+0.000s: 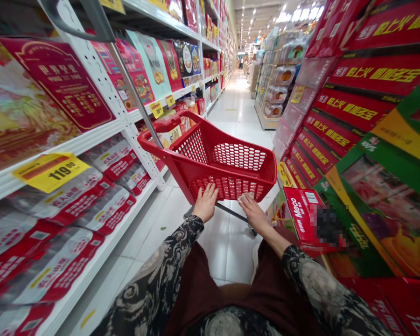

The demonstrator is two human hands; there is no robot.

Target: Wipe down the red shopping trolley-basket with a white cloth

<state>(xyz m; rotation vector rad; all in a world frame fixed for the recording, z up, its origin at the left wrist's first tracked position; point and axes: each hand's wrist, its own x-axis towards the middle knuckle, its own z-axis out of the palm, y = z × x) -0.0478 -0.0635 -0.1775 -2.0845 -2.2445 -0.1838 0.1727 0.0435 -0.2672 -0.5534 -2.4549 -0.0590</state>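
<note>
White shelving (pixel 98 136) and stacked red cartons (pixel 357 109) flank the aisle, with the red basket cart (pixel 224 170) standing between them on the tiled floor. Hard pressure on its near side might roll or tip the cart away, and the cloth could snag in the mesh. The left hand (pixel 206 200) lies open, fingers slightly spread against that side; the right hand (pixel 254 210) curls its fingers over a small pale cloth (pixel 245 198) beside the mesh.

A red perforated shopping cart (pixel 217 170) stands upright, a pale cloth (pixel 248 194) at its side.
</note>
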